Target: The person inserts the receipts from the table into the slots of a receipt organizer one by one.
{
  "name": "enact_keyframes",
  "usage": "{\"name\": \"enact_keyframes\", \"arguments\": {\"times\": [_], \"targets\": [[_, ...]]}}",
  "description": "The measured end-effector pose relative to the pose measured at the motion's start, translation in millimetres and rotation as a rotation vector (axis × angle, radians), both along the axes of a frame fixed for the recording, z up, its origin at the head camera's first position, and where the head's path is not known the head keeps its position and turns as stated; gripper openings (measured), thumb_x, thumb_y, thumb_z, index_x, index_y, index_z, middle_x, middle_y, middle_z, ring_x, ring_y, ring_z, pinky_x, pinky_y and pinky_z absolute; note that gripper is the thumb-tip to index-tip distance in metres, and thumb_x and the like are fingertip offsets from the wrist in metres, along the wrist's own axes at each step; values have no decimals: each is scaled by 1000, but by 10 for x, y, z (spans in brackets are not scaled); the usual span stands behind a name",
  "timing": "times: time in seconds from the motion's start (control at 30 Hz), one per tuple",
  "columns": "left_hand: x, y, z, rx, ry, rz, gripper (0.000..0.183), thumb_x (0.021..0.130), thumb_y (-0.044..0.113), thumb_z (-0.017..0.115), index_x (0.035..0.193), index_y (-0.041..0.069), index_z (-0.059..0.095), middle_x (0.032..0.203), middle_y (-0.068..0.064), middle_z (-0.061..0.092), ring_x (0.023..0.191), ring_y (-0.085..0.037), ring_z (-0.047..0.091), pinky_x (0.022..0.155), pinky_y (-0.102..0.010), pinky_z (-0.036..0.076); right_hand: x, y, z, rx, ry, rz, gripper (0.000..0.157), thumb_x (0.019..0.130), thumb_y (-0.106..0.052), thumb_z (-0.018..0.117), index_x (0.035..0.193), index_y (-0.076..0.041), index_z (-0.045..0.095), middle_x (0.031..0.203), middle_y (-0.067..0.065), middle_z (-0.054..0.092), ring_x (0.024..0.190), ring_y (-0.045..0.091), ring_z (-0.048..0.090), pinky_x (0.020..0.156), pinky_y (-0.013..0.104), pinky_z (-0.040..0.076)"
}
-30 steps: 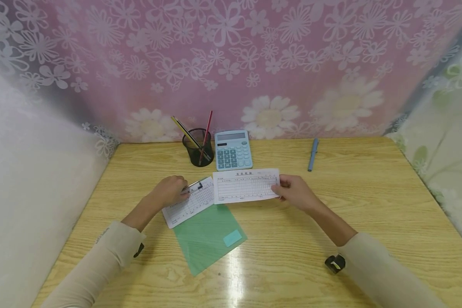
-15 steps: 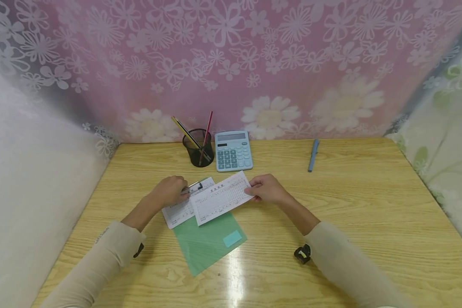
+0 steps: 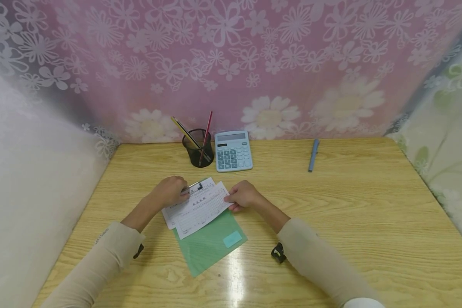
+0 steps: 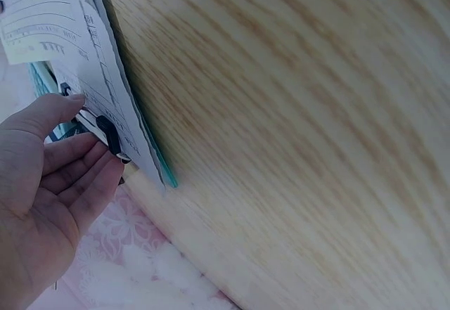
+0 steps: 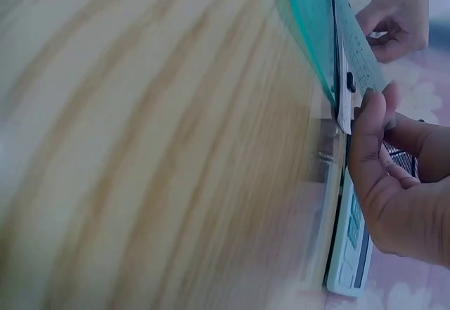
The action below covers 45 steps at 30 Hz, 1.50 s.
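A green clipboard lies tilted on the table with a light blue label near one corner. White printed forms lie on its upper part, by the metal clip. My left hand grips that clip; in the left wrist view the thumb is on one side of the clip, the fingers on the other. My right hand pinches the right end of a loose printed form, held over the clipboard and overlapping the forms there. In the right wrist view, thumb and index finger meet at the sheet's edge.
Behind the clipboard stand a black mesh pen cup with pencils and a light blue calculator. A blue pen lies farther right on the wooden table. A flowered cloth hangs along the back edge.
My right hand has carried the loose form left and toward me, turning it to the slant of the forms on the clipboard. The left hand has stayed at the clip.
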<state>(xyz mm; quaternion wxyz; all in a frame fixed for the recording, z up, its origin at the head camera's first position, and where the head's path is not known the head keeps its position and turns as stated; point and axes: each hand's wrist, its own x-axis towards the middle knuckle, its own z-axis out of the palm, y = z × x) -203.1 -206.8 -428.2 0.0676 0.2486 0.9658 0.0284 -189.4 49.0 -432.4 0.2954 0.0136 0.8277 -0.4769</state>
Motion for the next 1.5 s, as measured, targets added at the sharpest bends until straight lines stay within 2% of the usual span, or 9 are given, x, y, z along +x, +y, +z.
{"name": "enact_keyframes", "arguments": {"times": [0.3, 0.47, 0.6, 0.77, 0.97, 1.27, 1.5], "targets": [[-4, 5, 12, 20, 27, -32, 22, 84, 21, 70, 71, 8, 59, 67, 1, 52, 60, -12, 42, 57, -26, 35, 6, -207, 9, -37, -46, -42, 14, 90, -7, 61, 100, 3, 63, 70, 11, 68, 56, 13, 66, 58, 26, 55], [0, 11, 15, 22, 19, -25, 20, 84, 22, 70, 73, 8, 60, 68, 1, 53, 61, -12, 42, 57, -26, 35, 30, -298, -28, -60, -32, -84, 19, 91, -7, 60, 105, 6, 60, 72, 13, 68, 54, 11, 64, 57, 26, 55], [0, 25, 18, 18, 6, -19, 21, 84, 23, 70, 73, 8, 60, 68, 1, 52, 61, -12, 42, 57, -26, 35, 58, -348, -30, -33, -1, -80, 22, 92, -7, 59, 108, 8, 59, 68, 12, 67, 52, 10, 63, 54, 25, 54], [4, 37, 11, 7, 19, -34, 19, 84, 22, 70, 75, 7, 62, 69, 0, 54, 61, -12, 43, 57, -26, 37, 57, -382, -26, 22, 60, -49, 19, 92, -8, 58, 103, 7, 61, 64, 10, 65, 51, 11, 62, 54, 25, 54], [27, 51, -17, -22, 94, -76, 18, 82, 19, 70, 80, 2, 66, 72, -4, 57, 61, -13, 45, 59, -30, 43, 38, -422, -54, 58, 83, -67, 14, 92, -7, 57, 94, 6, 63, 56, 8, 60, 48, 11, 59, 51, 25, 53], [14, 32, -68, -6, 109, -91, 16, 82, 18, 68, 79, 2, 66, 72, -4, 57, 60, -12, 43, 58, -29, 41, 38, -416, -56, 43, 65, -103, 18, 94, -10, 56, 104, 4, 61, 61, 8, 61, 50, 13, 60, 51, 24, 53], [16, 16, -80, 11, 136, -116, 15, 82, 16, 66, 77, 2, 65, 68, -1, 53, 58, -11, 40, 55, -26, 37, 25, -404, -81, 29, 66, -123, 16, 94, -9, 56, 101, 3, 62, 60, 8, 61, 50, 12, 59, 50, 23, 52]]}}
